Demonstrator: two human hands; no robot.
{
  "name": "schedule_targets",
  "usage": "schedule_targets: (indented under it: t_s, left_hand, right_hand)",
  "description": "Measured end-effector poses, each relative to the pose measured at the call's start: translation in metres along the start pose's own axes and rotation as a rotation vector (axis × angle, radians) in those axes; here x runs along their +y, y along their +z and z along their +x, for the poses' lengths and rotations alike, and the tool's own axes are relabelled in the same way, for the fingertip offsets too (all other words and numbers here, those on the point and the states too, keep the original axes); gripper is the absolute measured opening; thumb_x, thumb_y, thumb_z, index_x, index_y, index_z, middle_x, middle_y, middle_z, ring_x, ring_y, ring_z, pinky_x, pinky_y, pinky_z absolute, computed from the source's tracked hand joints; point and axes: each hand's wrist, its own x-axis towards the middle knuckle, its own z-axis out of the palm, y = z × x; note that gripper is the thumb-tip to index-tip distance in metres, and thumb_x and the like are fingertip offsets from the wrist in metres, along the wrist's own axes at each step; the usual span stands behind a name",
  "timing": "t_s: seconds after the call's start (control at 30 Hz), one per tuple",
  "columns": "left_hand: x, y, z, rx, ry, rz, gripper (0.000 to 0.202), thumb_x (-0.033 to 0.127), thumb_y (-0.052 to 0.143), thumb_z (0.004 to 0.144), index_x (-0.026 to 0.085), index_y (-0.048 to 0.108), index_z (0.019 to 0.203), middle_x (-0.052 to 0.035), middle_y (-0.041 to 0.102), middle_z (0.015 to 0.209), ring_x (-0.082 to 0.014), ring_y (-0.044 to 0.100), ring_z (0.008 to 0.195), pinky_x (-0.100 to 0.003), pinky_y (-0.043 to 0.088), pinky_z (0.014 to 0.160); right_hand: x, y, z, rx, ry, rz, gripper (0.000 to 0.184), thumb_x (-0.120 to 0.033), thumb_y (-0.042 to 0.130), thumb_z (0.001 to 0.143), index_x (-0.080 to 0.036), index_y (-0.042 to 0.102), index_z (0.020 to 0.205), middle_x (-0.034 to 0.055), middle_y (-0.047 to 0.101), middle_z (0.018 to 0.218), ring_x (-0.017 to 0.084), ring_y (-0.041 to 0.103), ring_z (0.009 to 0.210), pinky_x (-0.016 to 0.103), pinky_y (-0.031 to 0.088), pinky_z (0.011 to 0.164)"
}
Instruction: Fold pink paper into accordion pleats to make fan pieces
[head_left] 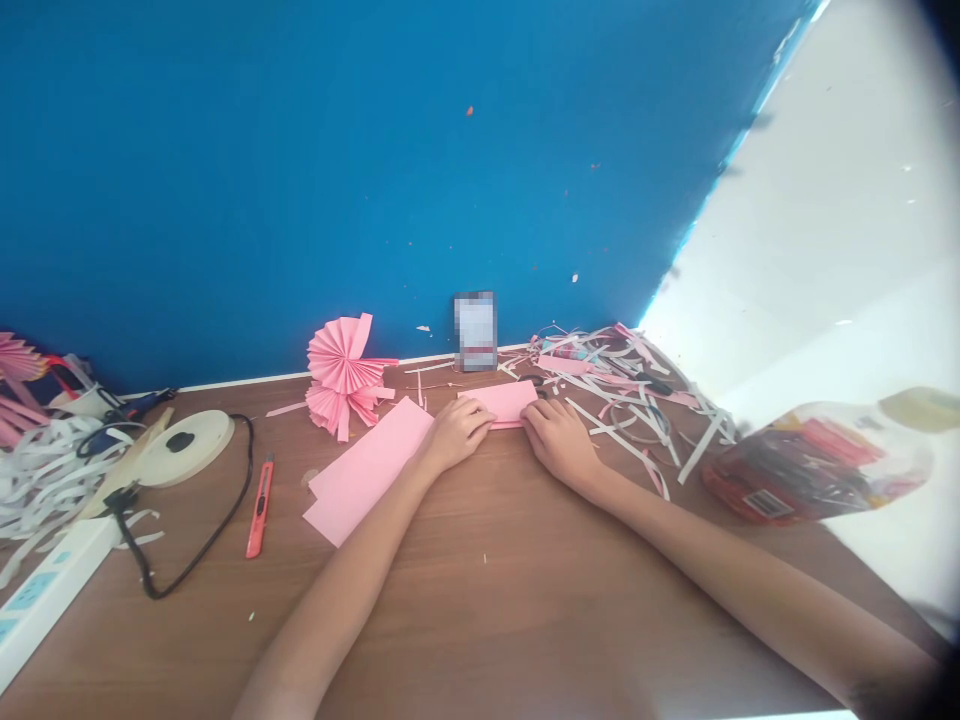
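Pink paper (504,400) | left hand (457,432), right hand (559,436): half-curled, pinching its near edge | barcode label (763,502): blurred

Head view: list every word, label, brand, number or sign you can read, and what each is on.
No text can be read.
Upright device by the wall: display pixelated, unreadable.
Barcode label on the plastic package: too small and blurred for any digits.
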Motion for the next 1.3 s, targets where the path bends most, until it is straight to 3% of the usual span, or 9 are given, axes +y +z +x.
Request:
schedule_targets:
  t_s: [0.1,0.3,0.57,0.73,0.87,1.3]
  left_hand:
    - [0.002,-0.0006,0.0002,-0.006,0.001,-0.015,0.018,0.023,0.047,0.092,0.021,0.063,0.097,-0.0058,0.064,0.101,-0.0194,0.055,0.098,-0.033,0.042,0.085]
    - [0.0032,-0.0013,-0.0005,-0.025,0.0,-0.016,0.011,0.021,0.05,0.089,0.02,0.061,0.088,-0.005,0.066,0.099,-0.019,0.058,0.097,-0.034,0.043,0.085]
    - [0.0034,-0.0024,0.0002,0.017,0.019,-0.026,0.012,0.021,0.052,0.088,0.02,0.062,0.081,-0.0055,0.066,0.108,-0.021,0.054,0.108,-0.036,0.042,0.09]
    - [0.0006,-0.0002,-0.0017,-0.02,0.016,-0.073,0.014,0.025,0.049,0.091,0.019,0.062,0.089,-0.0056,0.066,0.096,-0.0183,0.058,0.094,-0.033,0.045,0.085]
    - [-0.0004,0.0002,-0.0028,-0.031,0.001,-0.075,0.019,0.028,0.045,0.094,0.02,0.062,0.094,-0.0053,0.065,0.095,-0.0184,0.057,0.092,-0.033,0.044,0.084]
    - [0.0062,0.0004,-0.0006,-0.061,0.027,0.026,0.019,0.02,0.042,0.093,0.019,0.06,0.087,-0.0059,0.061,0.089,-0.0184,0.053,0.089,-0.032,0.042,0.081]
  right_hand:
    - [0.0015,0.0017,0.0007,-0.01,0.011,0.025,0.02,-0.021,0.038,0.097,-0.018,0.057,0.092,0.0059,0.061,0.094,0.019,0.048,0.087,0.031,0.028,0.077]
    - [0.0039,0.0023,0.0012,0.028,-0.007,0.09,0.018,-0.023,0.042,0.096,-0.018,0.06,0.094,0.0071,0.06,0.108,0.02,0.048,0.1,0.031,0.03,0.083]
    - [0.0033,0.003,-0.0016,-0.009,0.005,0.06,0.023,-0.023,0.041,0.096,-0.019,0.062,0.09,0.0056,0.064,0.091,0.019,0.05,0.086,0.032,0.028,0.077]
    - [0.0041,0.0026,-0.0031,-0.018,-0.016,0.065,0.022,-0.018,0.043,0.094,-0.021,0.065,0.096,0.0057,0.064,0.097,0.02,0.049,0.089,0.032,0.028,0.078]
    - [0.0052,0.0025,-0.003,-0.034,-0.047,0.102,0.023,-0.014,0.044,0.092,-0.019,0.066,0.094,0.0059,0.065,0.1,0.02,0.05,0.09,0.032,0.03,0.077]
    - [0.0045,0.0014,-0.0011,-0.123,-0.256,0.168,0.042,-0.003,0.041,0.086,-0.02,0.057,0.121,0.0085,0.056,0.111,0.021,0.047,0.101,0.032,0.041,0.086]
